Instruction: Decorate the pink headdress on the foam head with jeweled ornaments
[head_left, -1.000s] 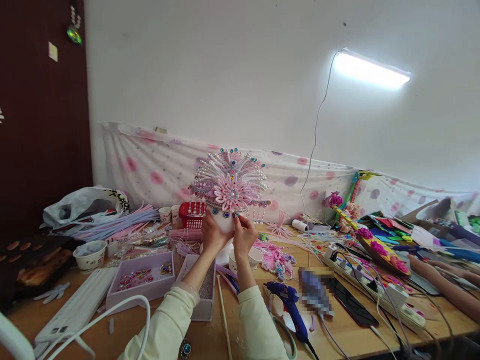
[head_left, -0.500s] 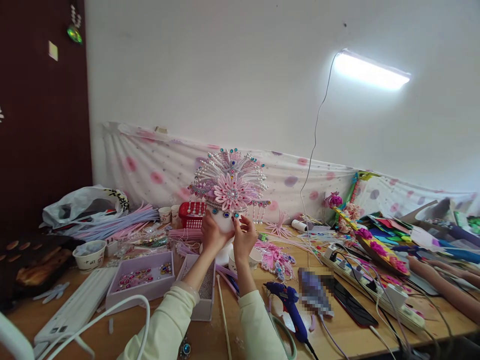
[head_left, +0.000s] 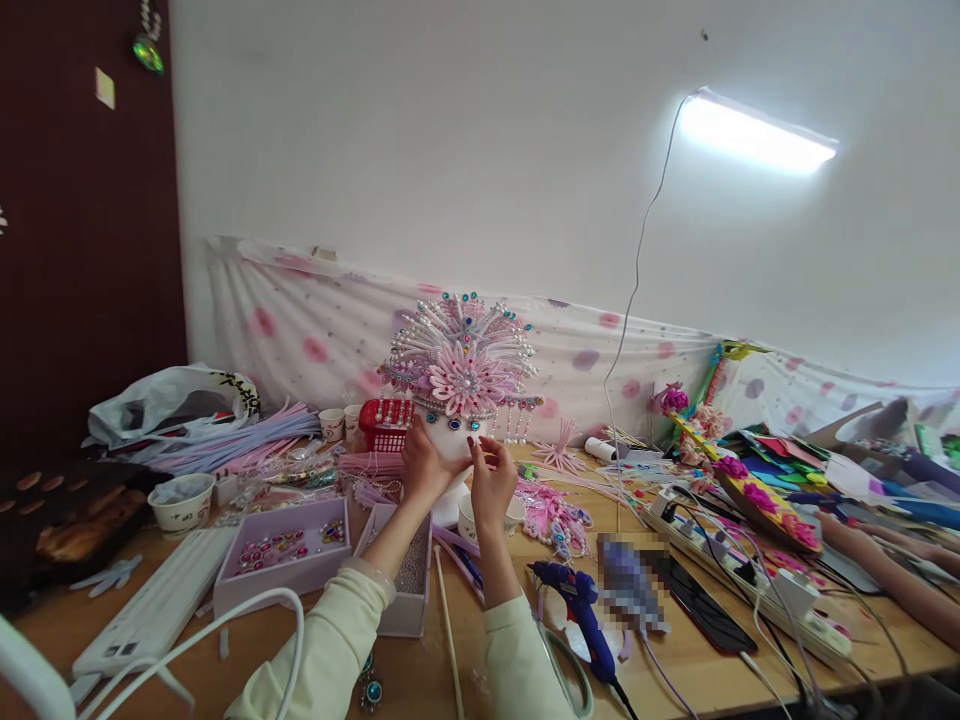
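A pink and lilac beaded headdress (head_left: 461,372) with a big pink flower and hanging pearl tassels stands on a white head form (head_left: 450,446) at the table's middle. My left hand (head_left: 422,468) is wrapped round the white form just under the headdress. My right hand (head_left: 491,482) is beside it, a little lower, with thumb and fingers pinched near the headdress's lower front edge; what they pinch is too small to make out. Both sleeves are pale yellow.
Lilac trays (head_left: 281,552) of gems lie front left, a blue glue gun (head_left: 580,613) and a phone (head_left: 705,603) front right. A power strip (head_left: 739,577) with cables runs right. A red basket (head_left: 384,425), paper cups, pipe cleaners (head_left: 225,448) sit behind. Another person's forearm (head_left: 885,575) rests far right.
My right hand has dropped slightly from the headdress's lower edge and drawn a little right. The left hand keeps its hold on the white form. The view shifted slightly.
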